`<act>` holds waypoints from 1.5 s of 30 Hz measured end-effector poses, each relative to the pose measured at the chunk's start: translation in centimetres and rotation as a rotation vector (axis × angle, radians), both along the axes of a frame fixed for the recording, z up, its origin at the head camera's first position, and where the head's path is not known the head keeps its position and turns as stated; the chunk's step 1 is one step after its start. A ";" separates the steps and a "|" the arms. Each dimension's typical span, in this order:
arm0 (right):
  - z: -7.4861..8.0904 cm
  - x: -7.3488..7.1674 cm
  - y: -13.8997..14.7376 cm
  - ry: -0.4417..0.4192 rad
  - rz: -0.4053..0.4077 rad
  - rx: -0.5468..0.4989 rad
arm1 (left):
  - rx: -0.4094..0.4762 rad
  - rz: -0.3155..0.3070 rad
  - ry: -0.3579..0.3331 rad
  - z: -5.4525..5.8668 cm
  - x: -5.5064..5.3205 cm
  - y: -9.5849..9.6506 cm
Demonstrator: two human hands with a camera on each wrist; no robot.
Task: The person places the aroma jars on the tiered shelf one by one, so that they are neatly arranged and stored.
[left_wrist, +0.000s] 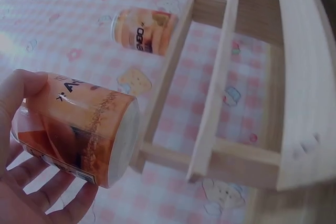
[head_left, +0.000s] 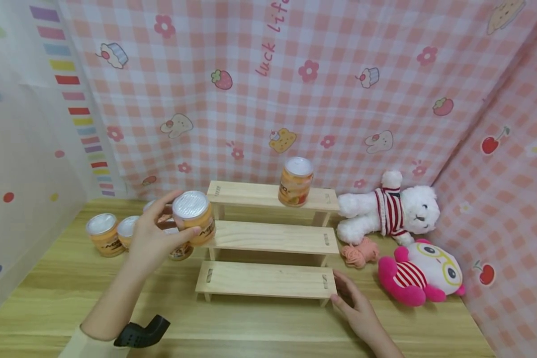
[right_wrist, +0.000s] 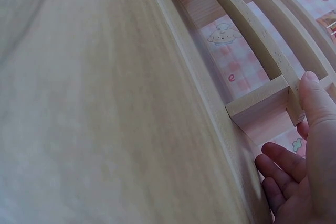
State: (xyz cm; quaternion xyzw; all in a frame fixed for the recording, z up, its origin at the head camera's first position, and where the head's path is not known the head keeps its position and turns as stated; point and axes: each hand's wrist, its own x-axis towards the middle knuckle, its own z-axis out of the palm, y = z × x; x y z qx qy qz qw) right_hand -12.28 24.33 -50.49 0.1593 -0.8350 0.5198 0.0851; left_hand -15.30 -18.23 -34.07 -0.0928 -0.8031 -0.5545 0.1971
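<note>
My left hand (head_left: pixel 149 243) holds an orange can (head_left: pixel 199 223) with a silvery lid, thumb on one side and fingers round the other. The can is upright, overlapping the left end of the middle tier in the head view; the left wrist view shows its printed label (left_wrist: pixel 68 124). A three-tier wooden stand (head_left: pixel 264 279) stands on the table. My right hand (head_left: pixel 358 311) pinches the right end of its lowest tier, with the thumb (right_wrist: pixel 317 100) at the front corner. A second orange can (head_left: pixel 295 186) sits upright on the top tier, right of centre.
Several similar cans (head_left: pixel 106 237) stand on the wooden table (head_left: pixel 67 298) left of the stand, partly hidden by my left hand. At the right lie a white plush bear (head_left: pixel 389 211), pink yarn (head_left: pixel 360 252) and a pink plush toy (head_left: pixel 422 273). A checked cloth (head_left: pixel 250 119) hangs behind.
</note>
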 end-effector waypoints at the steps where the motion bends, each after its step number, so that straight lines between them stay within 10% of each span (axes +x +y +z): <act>1: 0.0 0.0 0.0 -0.004 -0.002 0.001 | 0.007 -0.006 -0.002 0.2 -0.2 0.2; 25: -0.4 0.0 0.0 -0.020 -0.018 0.011 | 0.095 -0.128 -0.026 3.2 -5.7 5.6; 45: -0.1 0.1 -0.1 -0.003 0.019 0.003 | 0.100 -0.158 -0.009 3.2 -9.4 8.4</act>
